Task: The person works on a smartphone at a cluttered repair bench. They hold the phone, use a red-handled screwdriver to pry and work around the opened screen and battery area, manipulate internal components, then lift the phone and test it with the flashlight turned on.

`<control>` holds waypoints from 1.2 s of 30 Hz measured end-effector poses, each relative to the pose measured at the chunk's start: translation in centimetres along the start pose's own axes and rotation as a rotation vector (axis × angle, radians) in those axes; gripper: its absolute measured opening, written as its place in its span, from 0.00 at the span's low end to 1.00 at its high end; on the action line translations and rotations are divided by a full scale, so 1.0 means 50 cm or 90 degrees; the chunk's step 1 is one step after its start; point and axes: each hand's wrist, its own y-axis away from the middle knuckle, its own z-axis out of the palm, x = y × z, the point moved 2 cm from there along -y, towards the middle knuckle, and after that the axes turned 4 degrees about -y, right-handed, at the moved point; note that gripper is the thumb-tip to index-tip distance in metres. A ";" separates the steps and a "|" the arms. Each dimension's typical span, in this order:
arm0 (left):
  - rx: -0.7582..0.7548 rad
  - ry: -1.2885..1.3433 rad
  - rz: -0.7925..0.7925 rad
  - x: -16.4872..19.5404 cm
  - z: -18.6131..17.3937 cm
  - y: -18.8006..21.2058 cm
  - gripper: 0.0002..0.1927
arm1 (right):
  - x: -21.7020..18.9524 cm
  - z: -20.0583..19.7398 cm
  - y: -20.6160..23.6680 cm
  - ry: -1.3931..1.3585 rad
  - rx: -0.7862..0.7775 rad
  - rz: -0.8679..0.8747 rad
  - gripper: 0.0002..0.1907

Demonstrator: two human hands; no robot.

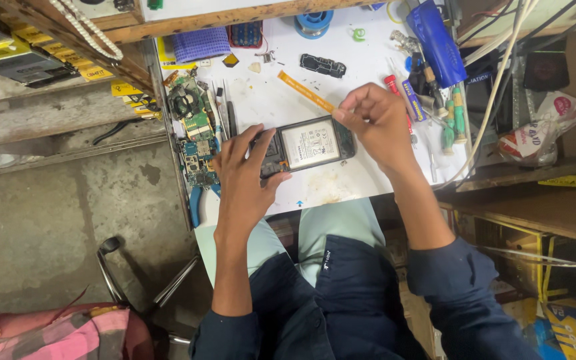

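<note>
Dark blue sleeves (368,300) fill the near edge, cut off by the frame, with pale trousers (328,227) showing between the forearms. Beyond them, on the white bench (341,47), lies an opened phone (308,145) with its back off and a white battery showing. Its left end is covered by the left hand (245,175), which grasps it with fingers spread over the edge. At its right end, the right hand (376,119) is pinched closed on something; what the fingertips hold is too small to make out. An orange strip (306,91) lies just beyond the phone. Circuit boards (193,137) crowd the bench's left edge, partly overlapping. Screwdrivers (451,117) sit on the right, tangled among cables.
</note>
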 end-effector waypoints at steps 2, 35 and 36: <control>-0.004 -0.008 -0.004 -0.001 0.000 0.002 0.40 | 0.004 0.000 -0.020 0.065 -0.006 -0.047 0.09; -0.025 -0.060 0.003 0.020 -0.014 -0.011 0.41 | -0.097 -0.044 0.022 0.436 -0.245 0.009 0.33; -0.031 -0.081 0.009 0.024 -0.015 -0.012 0.41 | -0.099 -0.041 0.031 0.445 -0.239 0.017 0.35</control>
